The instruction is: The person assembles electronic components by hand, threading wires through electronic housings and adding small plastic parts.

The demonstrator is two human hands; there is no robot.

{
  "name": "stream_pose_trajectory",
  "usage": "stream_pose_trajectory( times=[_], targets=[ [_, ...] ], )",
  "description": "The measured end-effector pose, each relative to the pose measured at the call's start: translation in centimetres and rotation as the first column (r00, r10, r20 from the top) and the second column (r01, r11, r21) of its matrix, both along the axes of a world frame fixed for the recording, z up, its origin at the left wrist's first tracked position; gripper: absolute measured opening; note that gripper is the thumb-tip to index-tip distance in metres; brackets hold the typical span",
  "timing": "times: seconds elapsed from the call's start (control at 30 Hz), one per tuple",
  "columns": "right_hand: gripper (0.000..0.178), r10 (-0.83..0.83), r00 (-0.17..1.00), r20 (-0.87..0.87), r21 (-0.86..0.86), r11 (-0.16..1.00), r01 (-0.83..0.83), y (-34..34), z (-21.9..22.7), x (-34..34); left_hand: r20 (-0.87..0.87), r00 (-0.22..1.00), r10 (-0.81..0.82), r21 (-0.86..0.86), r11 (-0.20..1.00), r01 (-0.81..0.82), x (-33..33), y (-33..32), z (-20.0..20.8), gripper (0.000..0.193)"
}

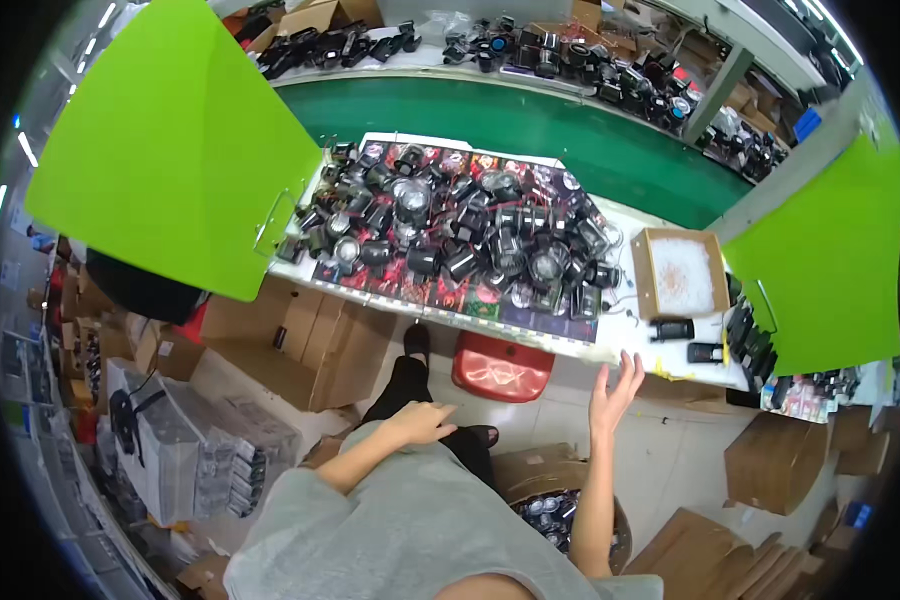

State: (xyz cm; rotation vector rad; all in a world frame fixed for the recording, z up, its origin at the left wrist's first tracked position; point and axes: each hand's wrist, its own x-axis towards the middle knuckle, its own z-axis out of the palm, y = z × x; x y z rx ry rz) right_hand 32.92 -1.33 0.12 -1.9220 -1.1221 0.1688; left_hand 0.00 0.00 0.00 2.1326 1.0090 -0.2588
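My right hand (617,390) is raised just short of the table's front edge, fingers spread and holding nothing. Low in front of my body is my left hand (420,423), over my dark trousers, with its fingers stretched to the right and nothing seen in it. A large heap of small black cylindrical devices with clear round lenses (460,225) covers the table's dark patterned mat (370,282). Two black pieces lie apart from the heap at the table's right end, a near one (707,352) and a farther one (672,329), both close to my right hand.
An open box with white filling (682,275) stands at the right of the table. Bright green panels rise at the left (170,150) and right (820,260). Below are a red stool (503,366), cardboard boxes (780,460) and a bin of parts (550,515). More black devices fill the far shelf (590,70).
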Motion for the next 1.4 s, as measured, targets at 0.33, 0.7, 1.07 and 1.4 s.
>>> stream_pose_trajectory(
  times=[0.33, 0.7, 1.07, 1.4],
  targets=[
    [0.020, -0.161, 0.971, -0.175, -0.026, 0.987, 0.159, 14.2, 6.0, 3.0, 0.767, 0.620, 0.169, 0.041, 0.950, -0.309, 0.8, 22.7, 11.5, 0.024],
    [0.014, 0.340, 0.899, 0.276, -0.491, 0.854, -0.172, 20.4, 1.8, 8.3, 0.756, 0.654, -0.018, 0.237, 0.939, -0.249, 9.5, 36.6, 12.6, 0.014],
    [0.021, 0.539, 0.835, 0.109, -0.564, 0.725, -0.394, 22.1, 3.6, 10.4, 0.518, 0.835, -0.184, 0.559, 0.813, -0.167, 22.9, 35.0, 13.6, 0.019],
    [0.009, -0.032, 0.999, -0.037, -0.276, 0.961, 0.021, 22.7, 0.1, 20.8, -0.249, 0.805, -0.539, 0.268, 0.760, 0.592, 35.4, 34.8, 6.0, 0.043]
  ],
)
